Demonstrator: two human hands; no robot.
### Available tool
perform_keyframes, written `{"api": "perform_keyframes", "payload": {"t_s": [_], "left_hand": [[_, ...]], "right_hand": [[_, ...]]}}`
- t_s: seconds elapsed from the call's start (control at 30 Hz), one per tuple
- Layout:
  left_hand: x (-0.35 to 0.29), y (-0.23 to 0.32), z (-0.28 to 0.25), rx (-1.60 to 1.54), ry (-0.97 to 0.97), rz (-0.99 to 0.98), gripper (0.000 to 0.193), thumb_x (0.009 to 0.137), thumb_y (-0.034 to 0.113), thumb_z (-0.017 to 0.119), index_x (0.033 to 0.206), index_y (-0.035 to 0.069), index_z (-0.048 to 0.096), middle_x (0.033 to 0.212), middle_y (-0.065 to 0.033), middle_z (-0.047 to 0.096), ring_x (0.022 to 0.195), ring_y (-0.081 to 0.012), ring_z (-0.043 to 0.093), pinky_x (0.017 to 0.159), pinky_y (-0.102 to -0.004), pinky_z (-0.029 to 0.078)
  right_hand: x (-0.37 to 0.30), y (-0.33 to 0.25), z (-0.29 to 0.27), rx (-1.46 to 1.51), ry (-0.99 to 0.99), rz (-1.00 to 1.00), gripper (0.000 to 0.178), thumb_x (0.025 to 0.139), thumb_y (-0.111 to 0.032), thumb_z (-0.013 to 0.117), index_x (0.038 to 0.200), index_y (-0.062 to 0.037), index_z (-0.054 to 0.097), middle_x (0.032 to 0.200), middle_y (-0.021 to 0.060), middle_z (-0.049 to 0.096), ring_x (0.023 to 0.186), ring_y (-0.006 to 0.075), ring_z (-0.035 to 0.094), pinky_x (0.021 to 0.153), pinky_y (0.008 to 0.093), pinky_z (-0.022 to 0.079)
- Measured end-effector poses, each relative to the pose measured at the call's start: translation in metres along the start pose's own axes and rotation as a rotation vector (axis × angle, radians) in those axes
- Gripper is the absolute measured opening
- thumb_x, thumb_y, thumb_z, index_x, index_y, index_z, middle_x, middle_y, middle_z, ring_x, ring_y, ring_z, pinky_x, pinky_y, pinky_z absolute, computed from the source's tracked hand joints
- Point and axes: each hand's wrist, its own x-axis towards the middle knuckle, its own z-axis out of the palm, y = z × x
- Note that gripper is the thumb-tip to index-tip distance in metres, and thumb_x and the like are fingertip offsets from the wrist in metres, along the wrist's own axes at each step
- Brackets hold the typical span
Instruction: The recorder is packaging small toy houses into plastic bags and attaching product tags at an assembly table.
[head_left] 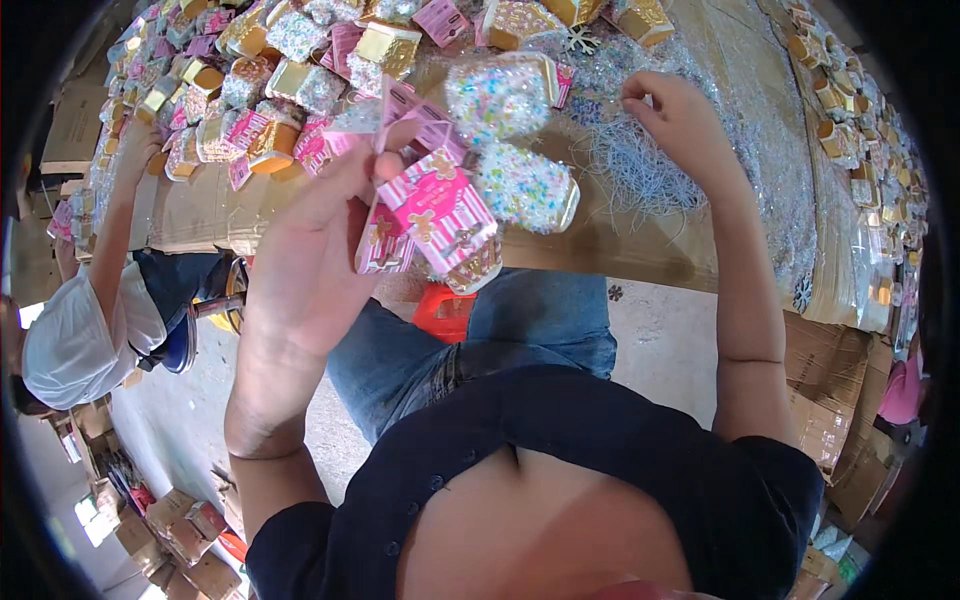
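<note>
My left hand (315,235) is closed on several ornaments by their pink cardboard tags (440,205), pinched between thumb and fingers. From the tags hang glittery white ornaments (525,185) with multicoloured specks and gold edges, just past the table's front edge. My right hand (680,125) is over the table's right part with its fingers curled in and thumb against them. Whatever it pinches, if anything, is too small to make out. Beside it lies a tangled heap of pale blue threads (640,170).
Gold-and-glitter ornaments with pink tags (270,120) crowd the table's far left. A silvery snowflake (580,40) lies among loose glitter at the back. More ornaments (845,120) line the right. A co-worker (90,320) reaches in at left. Cardboard boxes (180,540) stand lower left.
</note>
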Motion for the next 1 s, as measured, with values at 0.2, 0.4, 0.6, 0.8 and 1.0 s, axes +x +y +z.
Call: {"api": "perform_keyframes", "payload": {"t_s": [0.2,0.4,0.6,0.8,1.0], "left_hand": [[0.002,-0.007,0.022,-0.014,0.035,-0.033,0.037,0.101,0.022,0.044,0.13,-0.001,0.05,0.103,-0.0006,0.064,0.098,-0.0122,0.058,0.094,-0.0291,0.043],[0.001,-0.01,0.006,0.086,-0.083,-0.11,0.033,0.1,0.025,0.046,0.122,0.002,0.054,0.114,-0.0037,0.062,0.1,-0.0145,0.057,0.093,-0.0306,0.044],[0.004,-0.011,0.007,0.142,-0.125,-0.152,0.03,0.1,0.026,0.045,0.118,0.004,0.055,0.115,-0.0051,0.062,0.097,-0.0131,0.054,0.09,-0.0316,0.045],[0.002,-0.011,0.007,0.154,-0.127,-0.116,0.027,0.1,0.023,0.046,0.118,0.005,0.056,0.12,-0.0079,0.061,0.105,-0.0138,0.056,0.091,-0.0305,0.045],[0.004,-0.014,0.014,0.146,-0.224,-0.116,0.034,0.1,0.025,0.045,0.128,0.004,0.051,0.133,-0.0107,0.054,0.11,-0.0138,0.054,0.094,-0.0311,0.042]], "right_hand": [[-0.002,0.008,-0.02,0.516,0.026,0.2,0.015,0.087,-0.016,0.061,0.095,-0.0035,0.061,0.069,0.0017,0.053,0.063,0.0092,0.048,0.059,0.025,0.04],[0.007,-0.011,-0.047,0.701,0.281,0.233,0.016,0.086,-0.019,0.063,0.094,-0.0044,0.06,0.07,-0.0029,0.05,0.064,0.0062,0.045,0.059,0.0226,0.036],[0.005,0.001,-0.054,0.229,0.08,0.115,0.008,0.089,-0.011,0.059,0.093,-0.005,0.061,0.077,-0.0052,0.052,0.069,0.0034,0.042,0.062,0.0192,0.033],[0.011,-0.004,-0.062,0.965,-0.009,0.338,0.012,0.087,-0.014,0.061,0.092,-0.0037,0.063,0.075,-0.0021,0.058,0.061,0.0028,0.046,0.054,0.0176,0.032],[0.019,-0.081,-0.061,0.95,0.126,0.38,0.009,0.091,-0.008,0.056,0.096,-0.004,0.063,0.078,-0.0048,0.052,0.054,0.0,0.035,0.047,0.0176,0.025]]}}
